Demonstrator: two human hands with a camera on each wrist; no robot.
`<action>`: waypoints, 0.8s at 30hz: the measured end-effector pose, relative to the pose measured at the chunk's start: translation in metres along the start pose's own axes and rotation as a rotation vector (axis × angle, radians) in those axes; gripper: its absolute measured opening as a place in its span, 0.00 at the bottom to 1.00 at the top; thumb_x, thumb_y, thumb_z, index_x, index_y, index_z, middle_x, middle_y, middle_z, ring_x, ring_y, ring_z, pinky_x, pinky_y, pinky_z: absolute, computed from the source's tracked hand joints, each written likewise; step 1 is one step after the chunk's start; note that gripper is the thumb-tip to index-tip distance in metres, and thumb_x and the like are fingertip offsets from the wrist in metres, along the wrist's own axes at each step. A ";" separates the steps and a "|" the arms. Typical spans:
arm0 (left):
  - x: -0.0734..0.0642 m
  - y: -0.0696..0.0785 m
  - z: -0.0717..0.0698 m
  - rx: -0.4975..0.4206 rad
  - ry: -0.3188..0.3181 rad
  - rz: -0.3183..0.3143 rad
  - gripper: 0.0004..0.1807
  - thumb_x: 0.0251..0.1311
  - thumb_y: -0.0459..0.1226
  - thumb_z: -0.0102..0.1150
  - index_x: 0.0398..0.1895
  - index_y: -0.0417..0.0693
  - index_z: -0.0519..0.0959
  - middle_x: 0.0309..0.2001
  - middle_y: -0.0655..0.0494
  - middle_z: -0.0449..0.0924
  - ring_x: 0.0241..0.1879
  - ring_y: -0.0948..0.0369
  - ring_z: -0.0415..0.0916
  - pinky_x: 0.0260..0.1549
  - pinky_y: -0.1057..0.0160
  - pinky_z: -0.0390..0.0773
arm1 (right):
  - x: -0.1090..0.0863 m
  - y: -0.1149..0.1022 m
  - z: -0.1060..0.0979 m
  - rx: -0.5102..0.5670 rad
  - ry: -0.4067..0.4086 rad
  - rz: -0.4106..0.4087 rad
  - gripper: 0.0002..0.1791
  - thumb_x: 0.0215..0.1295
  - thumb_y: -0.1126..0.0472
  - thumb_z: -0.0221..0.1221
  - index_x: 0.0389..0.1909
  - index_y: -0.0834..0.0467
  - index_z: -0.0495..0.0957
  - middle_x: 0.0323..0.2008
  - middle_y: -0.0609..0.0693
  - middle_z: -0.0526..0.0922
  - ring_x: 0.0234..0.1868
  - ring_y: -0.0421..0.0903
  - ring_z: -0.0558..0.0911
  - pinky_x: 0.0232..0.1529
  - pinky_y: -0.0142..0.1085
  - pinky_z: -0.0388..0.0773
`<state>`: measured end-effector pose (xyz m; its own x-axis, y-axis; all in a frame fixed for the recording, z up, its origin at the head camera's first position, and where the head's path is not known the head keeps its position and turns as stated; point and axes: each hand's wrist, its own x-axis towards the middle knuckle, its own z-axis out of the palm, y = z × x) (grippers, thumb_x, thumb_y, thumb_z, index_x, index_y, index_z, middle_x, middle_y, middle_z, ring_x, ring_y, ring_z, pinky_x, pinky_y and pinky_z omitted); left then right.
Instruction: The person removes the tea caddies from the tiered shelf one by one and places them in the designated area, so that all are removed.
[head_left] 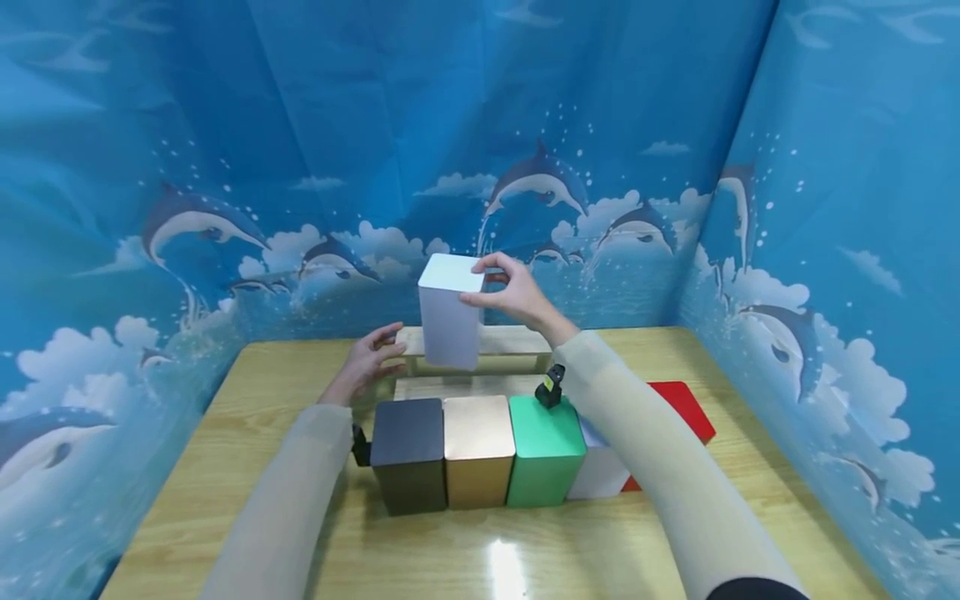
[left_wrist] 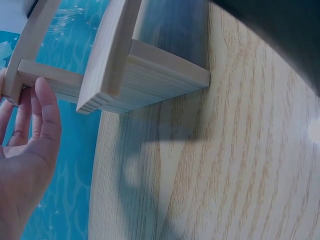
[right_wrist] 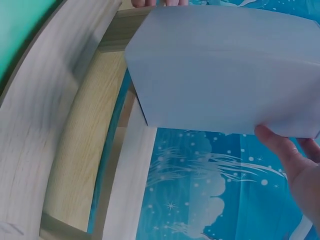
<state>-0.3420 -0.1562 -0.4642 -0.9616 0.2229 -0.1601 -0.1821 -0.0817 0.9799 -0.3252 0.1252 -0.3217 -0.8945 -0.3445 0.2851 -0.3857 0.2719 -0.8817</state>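
My right hand (head_left: pixel 517 292) pinches a white box with rounded corners (head_left: pixel 450 325) near its top right edge. The box hangs upright over a two-level wooden rack (head_left: pixel 517 339), overlapping its back rail in the head view. In the right wrist view its smooth side (right_wrist: pixel 215 75) spans much of the picture, thumb at the lower edge. At the rack's left end, my left hand (head_left: pixel 367 362) holds the upper rail's corner. The left wrist view shows fingers (left_wrist: pixel 49 107) against the short crosspiece there. The rack's front is partly hidden behind a row of boxes.
In front of the rack stand a black box (head_left: pixel 408 450), a gold box (head_left: pixel 480 450), a green box (head_left: pixel 543 458) and another white box (head_left: pixel 600 471). A red box (head_left: pixel 682 408) is partly behind my right sleeve. Blue dolphin-print curtains (head_left: pixel 375 150) surround the wooden table (head_left: pixel 277 383).
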 end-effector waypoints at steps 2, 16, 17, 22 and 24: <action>0.000 0.000 0.000 -0.011 -0.002 -0.003 0.32 0.63 0.34 0.56 0.70 0.51 0.59 0.61 0.46 0.58 0.53 0.53 0.66 0.49 0.54 0.76 | -0.001 -0.003 -0.003 0.011 0.002 0.004 0.24 0.52 0.55 0.68 0.49 0.57 0.72 0.59 0.51 0.67 0.55 0.51 0.71 0.50 0.45 0.74; -0.002 -0.003 -0.001 -0.015 -0.027 0.000 0.35 0.62 0.35 0.56 0.71 0.50 0.55 0.65 0.46 0.54 0.57 0.52 0.61 0.51 0.53 0.74 | -0.018 -0.023 -0.023 0.025 0.057 -0.035 0.23 0.52 0.59 0.68 0.48 0.58 0.72 0.58 0.51 0.68 0.54 0.51 0.72 0.48 0.45 0.76; -0.002 -0.004 0.000 -0.013 -0.024 0.000 0.35 0.62 0.35 0.57 0.71 0.50 0.56 0.65 0.46 0.54 0.57 0.52 0.61 0.50 0.53 0.74 | -0.020 -0.023 -0.025 0.023 0.058 -0.034 0.24 0.52 0.59 0.68 0.48 0.59 0.72 0.59 0.51 0.68 0.55 0.51 0.72 0.47 0.45 0.76; -0.001 -0.006 -0.001 -0.005 -0.008 0.018 0.34 0.61 0.36 0.58 0.70 0.51 0.58 0.63 0.47 0.55 0.56 0.53 0.62 0.47 0.55 0.77 | -0.026 -0.019 -0.036 0.006 0.075 -0.044 0.23 0.50 0.54 0.70 0.46 0.54 0.72 0.58 0.47 0.68 0.53 0.48 0.73 0.46 0.46 0.77; 0.001 -0.006 -0.001 -0.008 -0.006 0.025 0.35 0.60 0.37 0.59 0.70 0.51 0.57 0.64 0.47 0.55 0.56 0.53 0.63 0.47 0.55 0.77 | -0.029 -0.020 -0.041 0.004 0.079 -0.050 0.23 0.50 0.54 0.70 0.46 0.54 0.72 0.58 0.47 0.68 0.53 0.49 0.73 0.47 0.47 0.76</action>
<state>-0.3421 -0.1569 -0.4704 -0.9646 0.2261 -0.1354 -0.1601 -0.0947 0.9825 -0.3009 0.1667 -0.2972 -0.8890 -0.2857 0.3578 -0.4300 0.2523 -0.8669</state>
